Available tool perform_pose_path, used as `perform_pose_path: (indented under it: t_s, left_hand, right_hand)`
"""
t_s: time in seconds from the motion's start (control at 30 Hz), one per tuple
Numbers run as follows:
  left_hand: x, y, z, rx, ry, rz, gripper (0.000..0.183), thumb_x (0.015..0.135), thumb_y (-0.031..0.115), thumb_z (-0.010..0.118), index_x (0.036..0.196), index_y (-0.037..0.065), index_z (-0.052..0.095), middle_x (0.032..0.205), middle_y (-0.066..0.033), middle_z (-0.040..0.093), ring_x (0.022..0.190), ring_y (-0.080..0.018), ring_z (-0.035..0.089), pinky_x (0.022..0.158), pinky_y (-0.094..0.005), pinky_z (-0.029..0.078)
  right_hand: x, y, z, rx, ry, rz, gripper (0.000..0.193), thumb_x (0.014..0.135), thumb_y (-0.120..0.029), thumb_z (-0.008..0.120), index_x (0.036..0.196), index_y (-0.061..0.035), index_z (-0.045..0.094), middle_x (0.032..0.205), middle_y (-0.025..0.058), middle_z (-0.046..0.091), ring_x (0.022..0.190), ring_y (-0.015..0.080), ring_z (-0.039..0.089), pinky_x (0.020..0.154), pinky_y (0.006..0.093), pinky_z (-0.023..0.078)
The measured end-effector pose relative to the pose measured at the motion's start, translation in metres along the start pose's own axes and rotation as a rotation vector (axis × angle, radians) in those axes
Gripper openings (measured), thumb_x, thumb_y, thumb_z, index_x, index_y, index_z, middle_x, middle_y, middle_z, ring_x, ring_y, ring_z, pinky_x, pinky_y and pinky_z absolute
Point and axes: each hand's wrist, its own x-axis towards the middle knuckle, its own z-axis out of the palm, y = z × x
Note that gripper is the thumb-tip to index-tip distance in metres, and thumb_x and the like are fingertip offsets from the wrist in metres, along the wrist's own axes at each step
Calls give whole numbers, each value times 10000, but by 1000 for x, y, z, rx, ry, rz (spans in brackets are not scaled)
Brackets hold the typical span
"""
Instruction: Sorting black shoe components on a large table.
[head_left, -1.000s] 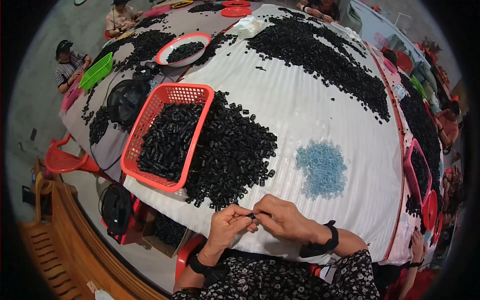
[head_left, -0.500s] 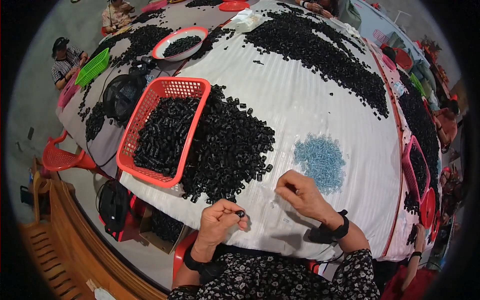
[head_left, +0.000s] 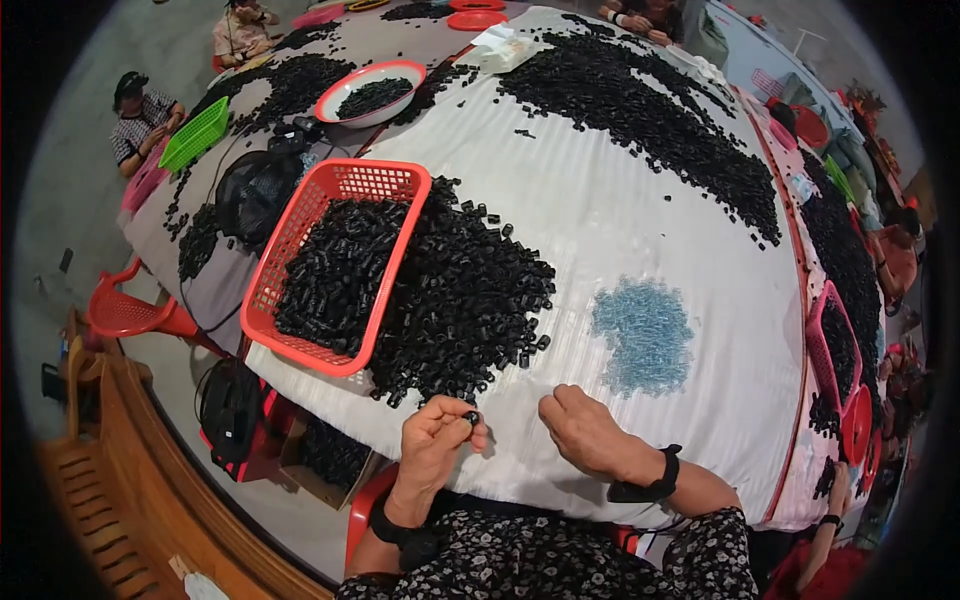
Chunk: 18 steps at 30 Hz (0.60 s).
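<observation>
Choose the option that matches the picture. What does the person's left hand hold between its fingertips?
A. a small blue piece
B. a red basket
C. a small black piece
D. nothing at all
C: the left hand pinches a small black piece at its fingertips, just in front of the heap of black pieces, while the right hand rests on the white cloth nearby.

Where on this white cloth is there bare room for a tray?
Widest bare patch: mid-cloth, between the black parts heap beside the red mesh basket, the long black band and the blue pile. A smaller strip lies right of the right hand. Crowded by the left hand.
</observation>
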Motion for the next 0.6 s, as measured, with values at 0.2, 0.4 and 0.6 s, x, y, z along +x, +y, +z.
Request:
perform_pose_path:
  t_s: [0.2,0.4,0.6]
  left_hand:
    - [0,-1,0,44,-10,14,131,855,-13,531,983,-38,544,843,-136,629,686,-177,615,632,-288,523]
    - [-1,0,9,83,-3,-1,142,855,-20,515,991,-45,547,831,-140,621,675,-183,607,620,-297,515]
    - [-2,-1,8,38,-110,-39,161,871,-28,523,1030,-53,529,858,-134,631,734,-168,624,686,-293,533]
  right_hand:
    - [2,-7,-12,243,66,34,133,783,23,506,907,3,460,789,157,439,736,310,494,639,388,431]
    - [19,-32,-48,538,15,-3,119,822,0,530,939,14,516,816,140,484,760,290,522,659,355,444]
    - [32,-52,-52,595,126,-160,164,804,16,565,968,19,564,847,116,542,764,244,567,656,321,469]
